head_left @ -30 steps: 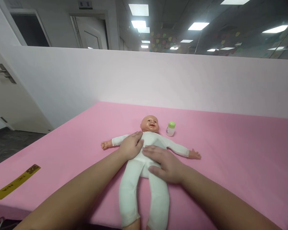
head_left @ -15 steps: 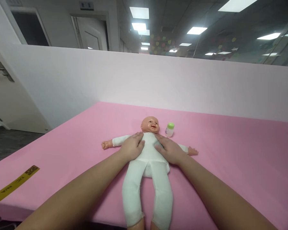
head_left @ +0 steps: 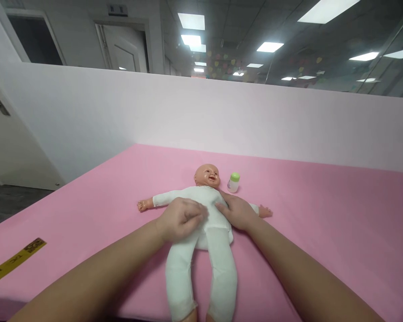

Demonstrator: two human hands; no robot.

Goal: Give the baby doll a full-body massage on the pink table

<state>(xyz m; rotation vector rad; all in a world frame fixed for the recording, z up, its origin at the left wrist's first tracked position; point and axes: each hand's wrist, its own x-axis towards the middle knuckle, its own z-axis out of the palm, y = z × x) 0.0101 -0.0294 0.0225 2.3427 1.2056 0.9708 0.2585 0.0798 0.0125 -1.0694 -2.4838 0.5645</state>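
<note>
A baby doll (head_left: 213, 217) in a white cloth body lies face up, its head away from me and arms spread. My left hand (head_left: 183, 219) is over the left side of its belly, fingers loosely bent and apart from the thumb, tips blurred. I see nothing in it; whether it touches the cloth I cannot tell. Flat against the right side of the doll's chest rests my right hand (head_left: 239, 211), open, thumb on the front. Beside the doll's head stands a small bottle with a green cap (head_left: 233, 182).
The doll lies on a pink padded surface (head_left: 309, 214). A yellow printed strip (head_left: 16, 263) is stuck near its front left edge. Behind rises a low white wall (head_left: 242, 120) with glass above, and a door (head_left: 11, 138) is at the left.
My left hand has come off the doll's upper chest and moved down toward its belly, fingers bending. My right hand stays in place on the chest. The view has shifted slightly.
</note>
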